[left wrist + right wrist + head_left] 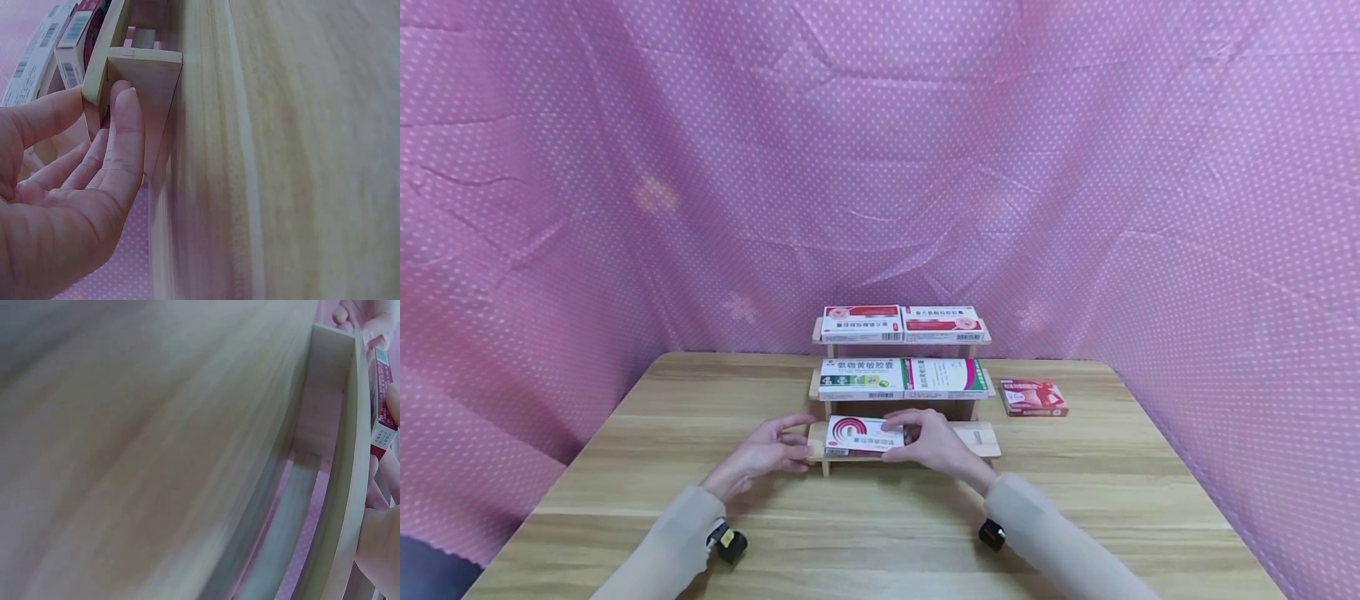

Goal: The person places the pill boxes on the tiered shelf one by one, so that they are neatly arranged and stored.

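Note:
A three-step wooden display stand (981, 437) stands on the table. On its lowest step, toward the left end, lies a white medicine box (857, 435) with red curved stripes. My right hand (936, 443) holds this box by its right end, thumb at the front and fingers over the top. In the right wrist view the box's dark red side (383, 394) shows just above the step's front edge. My left hand (767, 450) grips the left end of the lowest step. In the left wrist view its thumb lies at the plank and the fingers (128, 125) reach beneath.
Two red-and-white boxes (861, 323) lie side by side on the top step. The middle step bears a green-and-white box (861, 377) and a white box with a magenta and green end (942, 375). A red box (1033, 397) lies on the table (1075, 500) right of the stand.

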### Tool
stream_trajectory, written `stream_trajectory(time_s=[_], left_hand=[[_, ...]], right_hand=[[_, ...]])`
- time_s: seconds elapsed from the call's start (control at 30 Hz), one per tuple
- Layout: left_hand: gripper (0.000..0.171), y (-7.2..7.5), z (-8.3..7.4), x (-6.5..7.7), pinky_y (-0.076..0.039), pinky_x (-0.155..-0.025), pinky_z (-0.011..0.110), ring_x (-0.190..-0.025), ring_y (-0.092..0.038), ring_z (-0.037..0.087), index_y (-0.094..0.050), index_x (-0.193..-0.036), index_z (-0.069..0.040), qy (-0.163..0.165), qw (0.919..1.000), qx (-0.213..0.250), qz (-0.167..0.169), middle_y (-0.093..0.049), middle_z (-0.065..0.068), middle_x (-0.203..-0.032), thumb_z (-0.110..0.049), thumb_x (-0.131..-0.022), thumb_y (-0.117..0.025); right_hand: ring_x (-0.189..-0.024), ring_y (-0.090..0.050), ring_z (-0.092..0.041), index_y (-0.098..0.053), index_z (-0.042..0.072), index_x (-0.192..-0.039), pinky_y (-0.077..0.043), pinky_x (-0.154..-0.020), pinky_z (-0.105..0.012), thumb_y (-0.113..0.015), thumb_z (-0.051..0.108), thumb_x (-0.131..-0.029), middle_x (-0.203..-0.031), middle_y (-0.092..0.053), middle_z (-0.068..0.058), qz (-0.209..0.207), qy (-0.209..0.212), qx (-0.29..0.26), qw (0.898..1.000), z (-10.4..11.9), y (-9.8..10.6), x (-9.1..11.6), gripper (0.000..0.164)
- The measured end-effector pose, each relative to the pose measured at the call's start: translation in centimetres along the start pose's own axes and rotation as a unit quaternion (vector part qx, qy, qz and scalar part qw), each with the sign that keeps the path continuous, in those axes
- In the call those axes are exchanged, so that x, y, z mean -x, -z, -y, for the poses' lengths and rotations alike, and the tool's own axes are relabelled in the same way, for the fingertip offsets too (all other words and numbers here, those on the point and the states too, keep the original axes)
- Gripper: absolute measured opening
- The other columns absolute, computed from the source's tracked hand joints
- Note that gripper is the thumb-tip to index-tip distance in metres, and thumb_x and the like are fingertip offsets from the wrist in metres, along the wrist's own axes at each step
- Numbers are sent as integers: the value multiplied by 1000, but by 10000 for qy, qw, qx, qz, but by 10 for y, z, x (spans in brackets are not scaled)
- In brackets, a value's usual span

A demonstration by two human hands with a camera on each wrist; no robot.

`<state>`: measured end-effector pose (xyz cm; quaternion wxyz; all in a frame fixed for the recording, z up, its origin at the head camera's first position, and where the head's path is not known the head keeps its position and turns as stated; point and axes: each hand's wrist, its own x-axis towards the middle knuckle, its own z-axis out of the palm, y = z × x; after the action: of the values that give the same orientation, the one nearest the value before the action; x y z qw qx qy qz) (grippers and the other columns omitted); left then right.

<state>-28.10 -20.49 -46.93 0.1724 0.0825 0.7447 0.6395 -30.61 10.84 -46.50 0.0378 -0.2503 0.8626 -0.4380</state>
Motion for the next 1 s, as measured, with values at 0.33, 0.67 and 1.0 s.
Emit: stream_trajectory(time_s=[0.33, 0.67, 1.0], left_hand=[[72, 0, -2, -1, -58, -90, 44, -94, -67, 27, -31, -150, 0, 98, 9998, 31, -157, -59, 26, -121, 4, -86, -64], [72, -1, -1, -1, -58, -89, 43, -92, -67, 26, -32, -149, 0, 147, 9997, 86, -166, -58, 27, -121, 6, -85, -63], [72, -1, -1, -2, -59, -89, 43, -92, -67, 28, -31, -150, 1, 102, 9998, 78, -122, -59, 27, -122, 4, -86, -64]], right_hand=[[-78, -57, -10, -72, 21, -116, -49, -67, -20, -86, 29, -73, -132, -63, 2, 232, 180, 1, 9996, 8, -7, -10, 46], [-79, -57, -10, -71, 20, -120, -49, -70, -20, -84, 23, -76, -136, -60, 1, 303, 177, 125, 9993, 6, -7, -10, 46], [-73, -58, -7, -69, 18, -122, -51, -63, -20, -83, 19, -78, -140, -57, -3, 369, 208, 31, 9991, 5, -5, -8, 47]])
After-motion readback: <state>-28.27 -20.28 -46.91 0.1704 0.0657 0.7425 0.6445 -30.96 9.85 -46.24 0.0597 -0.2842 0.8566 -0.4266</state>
